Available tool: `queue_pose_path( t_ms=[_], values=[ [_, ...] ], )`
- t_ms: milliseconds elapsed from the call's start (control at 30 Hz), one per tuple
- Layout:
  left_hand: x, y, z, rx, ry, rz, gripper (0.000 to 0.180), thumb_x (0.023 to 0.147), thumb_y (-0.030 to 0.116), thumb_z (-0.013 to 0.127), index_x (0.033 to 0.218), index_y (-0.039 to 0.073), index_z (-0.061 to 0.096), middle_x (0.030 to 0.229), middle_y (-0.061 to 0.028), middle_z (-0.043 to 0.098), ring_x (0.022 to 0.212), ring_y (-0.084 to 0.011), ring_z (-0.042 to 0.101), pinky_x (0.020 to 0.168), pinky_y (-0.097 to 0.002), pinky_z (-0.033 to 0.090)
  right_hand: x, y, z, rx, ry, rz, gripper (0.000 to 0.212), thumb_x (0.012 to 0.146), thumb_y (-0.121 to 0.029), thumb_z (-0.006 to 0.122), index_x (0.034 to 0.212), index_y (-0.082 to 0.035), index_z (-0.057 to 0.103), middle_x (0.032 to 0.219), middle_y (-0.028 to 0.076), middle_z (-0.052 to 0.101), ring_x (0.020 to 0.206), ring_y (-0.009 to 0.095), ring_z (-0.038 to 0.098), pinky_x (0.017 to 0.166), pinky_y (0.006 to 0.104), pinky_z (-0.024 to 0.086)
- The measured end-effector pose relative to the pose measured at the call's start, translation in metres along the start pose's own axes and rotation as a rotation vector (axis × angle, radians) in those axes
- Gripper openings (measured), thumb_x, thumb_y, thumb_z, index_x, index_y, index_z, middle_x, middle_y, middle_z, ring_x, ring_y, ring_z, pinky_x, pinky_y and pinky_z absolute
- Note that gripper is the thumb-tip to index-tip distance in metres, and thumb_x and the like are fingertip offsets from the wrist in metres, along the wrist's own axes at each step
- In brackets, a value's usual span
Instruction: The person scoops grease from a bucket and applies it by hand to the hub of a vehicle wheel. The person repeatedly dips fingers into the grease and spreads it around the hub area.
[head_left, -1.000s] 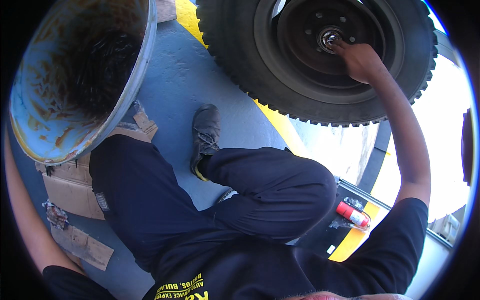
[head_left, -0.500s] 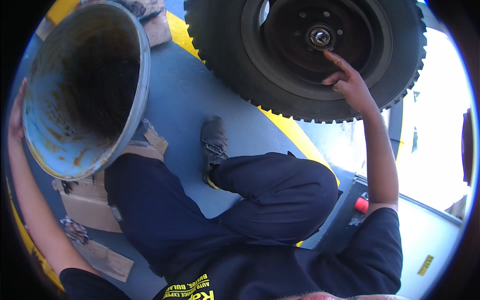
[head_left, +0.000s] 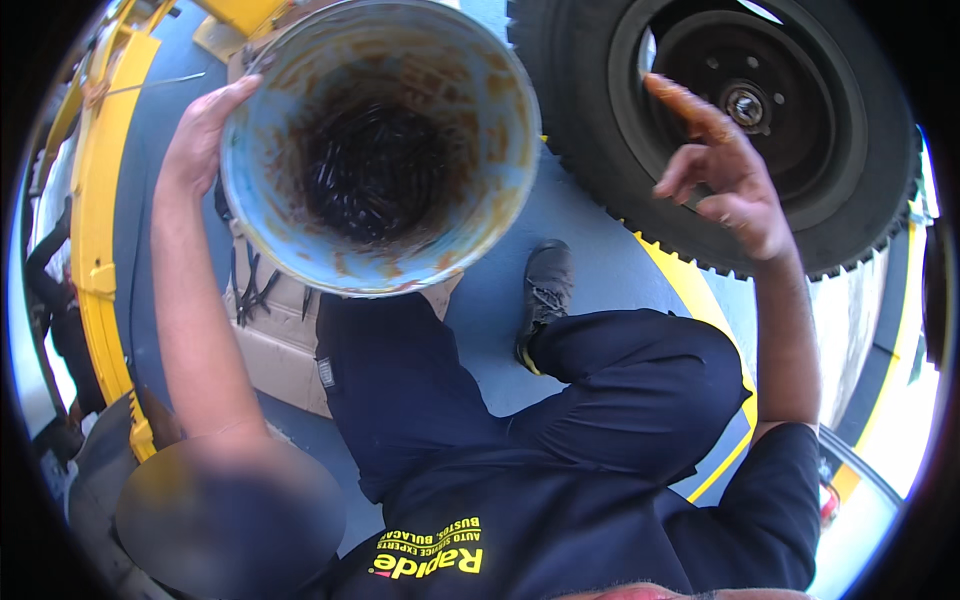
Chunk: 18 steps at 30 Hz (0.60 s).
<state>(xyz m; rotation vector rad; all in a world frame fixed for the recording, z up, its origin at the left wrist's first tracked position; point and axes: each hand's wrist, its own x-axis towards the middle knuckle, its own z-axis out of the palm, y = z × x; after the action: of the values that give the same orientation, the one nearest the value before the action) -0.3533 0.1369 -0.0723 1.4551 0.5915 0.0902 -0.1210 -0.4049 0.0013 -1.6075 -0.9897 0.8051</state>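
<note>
My left hand (head_left: 207, 132) grips the rim of a light blue bucket (head_left: 500, 160), tilted so its inside shows. Brown grease smears its wall, and a dark, glossy mass of grease (head_left: 375, 175) lies at the bottom. My right hand (head_left: 735, 185) is raised between the bucket and a big tire (head_left: 600, 150) with a dark wheel. Its index finger is stretched out and coated with orange-brown grease; the other fingers are loosely bent, with nothing held. Behind that hand, the wheel's round hub centre (head_left: 745, 105) shows bare metal.
Flattened cardboard (head_left: 285, 350) lies under and beside the bucket, with dark tools (head_left: 255, 290) on it. A yellow metal frame (head_left: 95, 230) rises at the left. My shoe (head_left: 547, 290) rests on the blue-grey floor. Another person (head_left: 70, 320) is partly visible at the far left.
My right hand has drawn back from the wheel's hub toward the bucket. The view has swung left, so bucket and tire sit further right. The bucket's inside now faces me more squarely.
</note>
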Motion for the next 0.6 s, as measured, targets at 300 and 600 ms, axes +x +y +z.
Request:
queue_pose_path(
  t_ms=[300,600],
  values=[
    [-0.017,0.021,0.055,0.282,0.017,0.155,0.042,0.099,0.03,0.074,0.127,-0.002,0.074,0.118,-0.0068,0.077,0.105,-0.0128,0.072,0.096,-0.0271,0.054,0.046,0.029,0.103,-1.398,-0.583,-0.124,0.099,0.075,-0.006,0.065,0.165,-0.034,0.034,0.172,0.01,0.033,0.081,0.028,0.07,0.075,0.0393,0.058],
    [-0.001,0.032,0.083,0.359,0.067,0.322,0.029,0.099,0.021,0.075,0.114,-0.004,0.079,0.109,-0.0091,0.08,0.101,-0.0133,0.071,0.093,-0.03,0.056,0.001,0.05,0.072,-1.629,-0.668,-0.179,0.098,0.084,-0.015,0.071,0.162,-0.052,0.024,0.155,0.007,0.05,0.094,0.028,0.065,0.082,0.0385,0.055]
  ],
)
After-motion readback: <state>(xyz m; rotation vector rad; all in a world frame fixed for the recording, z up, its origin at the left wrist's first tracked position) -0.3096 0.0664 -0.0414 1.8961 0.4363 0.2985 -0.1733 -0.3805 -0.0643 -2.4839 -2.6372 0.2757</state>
